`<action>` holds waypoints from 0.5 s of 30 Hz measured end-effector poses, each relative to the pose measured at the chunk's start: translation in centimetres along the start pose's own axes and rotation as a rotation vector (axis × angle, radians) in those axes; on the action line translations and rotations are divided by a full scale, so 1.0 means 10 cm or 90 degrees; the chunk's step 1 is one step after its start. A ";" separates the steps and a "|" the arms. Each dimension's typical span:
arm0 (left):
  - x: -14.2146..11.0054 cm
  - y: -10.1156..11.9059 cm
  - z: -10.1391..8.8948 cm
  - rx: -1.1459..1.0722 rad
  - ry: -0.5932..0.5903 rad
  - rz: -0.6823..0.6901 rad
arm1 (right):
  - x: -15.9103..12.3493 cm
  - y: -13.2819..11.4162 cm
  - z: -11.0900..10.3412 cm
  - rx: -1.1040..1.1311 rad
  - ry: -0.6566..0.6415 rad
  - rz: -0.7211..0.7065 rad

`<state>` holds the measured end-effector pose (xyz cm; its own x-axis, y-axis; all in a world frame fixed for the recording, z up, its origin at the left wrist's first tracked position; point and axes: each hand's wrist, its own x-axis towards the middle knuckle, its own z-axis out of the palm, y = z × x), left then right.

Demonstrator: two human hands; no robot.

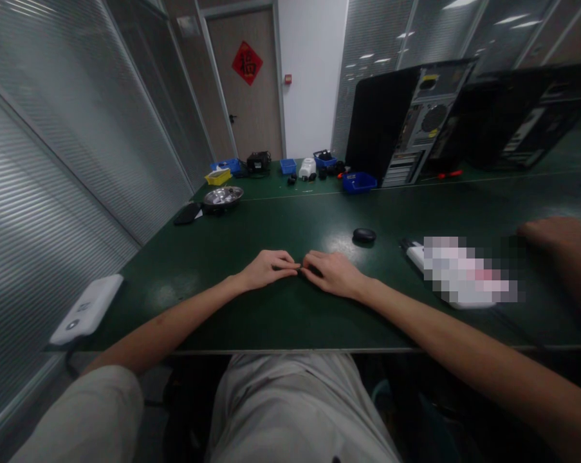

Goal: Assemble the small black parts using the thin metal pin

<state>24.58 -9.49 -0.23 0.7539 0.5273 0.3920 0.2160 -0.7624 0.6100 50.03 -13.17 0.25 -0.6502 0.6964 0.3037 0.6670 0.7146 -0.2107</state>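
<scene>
From the head view, here we are at the green table [280, 321]: the left hand [268, 269] comes in with fingers nearly straight, tips and thumb drawn together in a pinch. Meeting it, the right hand [332, 273] curls its fingers, thumb and forefinger closed too. And right there between the fingertips, just above the tabletop, a small dark piece [300, 268], pinched from both sides; too tiny to say what it is! Beyond the right hand sits a black oval case [364, 236], and farther right a white device [415, 257], partly pixelated. Past that, another person's hand [555, 231], blurred, at the table. Over at the far left, a metal bowl [223, 196].
</scene>
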 end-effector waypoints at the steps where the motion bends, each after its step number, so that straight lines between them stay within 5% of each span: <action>1: 0.00 0.01 0.00 -0.011 0.009 -0.008 | 0.00 0.00 0.00 0.012 0.007 0.003; 7: 0.02 0.06 -0.02 -0.057 0.061 -0.034 | 0.02 0.00 -0.02 0.106 0.053 0.013; 15: 0.01 -0.02 0.00 0.039 -0.028 0.004 | 0.00 -0.06 -0.02 -0.003 -0.015 0.005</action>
<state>24.63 -9.26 -0.35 0.7812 0.5064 0.3650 0.2478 -0.7882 0.5633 49.71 -13.56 0.60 -0.6536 0.7029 0.2806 0.6733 0.7093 -0.2086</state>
